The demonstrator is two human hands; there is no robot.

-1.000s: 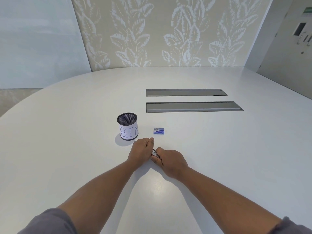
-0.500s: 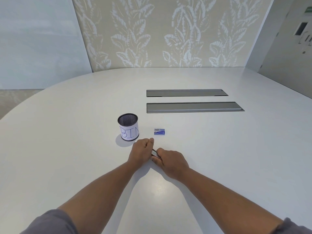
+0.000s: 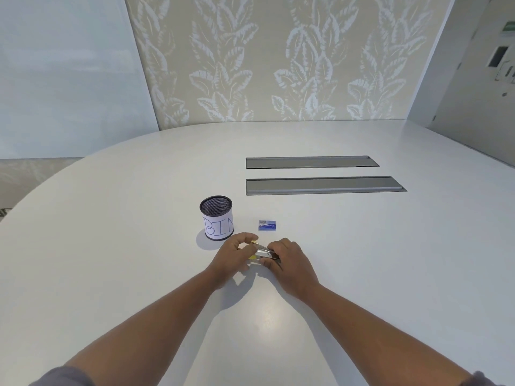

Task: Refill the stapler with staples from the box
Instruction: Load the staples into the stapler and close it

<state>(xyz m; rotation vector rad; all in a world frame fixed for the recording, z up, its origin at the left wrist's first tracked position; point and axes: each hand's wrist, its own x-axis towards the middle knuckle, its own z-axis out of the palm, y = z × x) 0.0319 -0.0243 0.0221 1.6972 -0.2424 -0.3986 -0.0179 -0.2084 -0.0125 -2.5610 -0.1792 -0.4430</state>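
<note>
Both hands closed on the stapler point(image 3: 263, 253), low over the table point(image 3: 362, 260). Left hand point(image 3: 231, 259) curled round the left end, fingertips pinching the tip where a bit of yellow shows. Right hand point(image 3: 289, 261) clamped on the right end, thumb beneath, fingers over the top. Between the two grips, a short stretch of shiny bare metal, narrow and straight, tilted up toward the left; open or shut, cannot tell.

Just beyond the grip, slightly right: the box point(image 3: 267, 225), small, flat, rectangular, blue card with a pale printed top, lying closed and apart from both hands. Just beyond and left of the grip: a cup point(image 3: 216, 217), round, black wire mesh, wrapped in white paper with "BIN" handwritten in blue, upright, near the left hand. Farther beyond, to the right: two long grey slots point(image 3: 320, 174) with a brushed-metal look, set flush into the smooth, glossy white surface.
</note>
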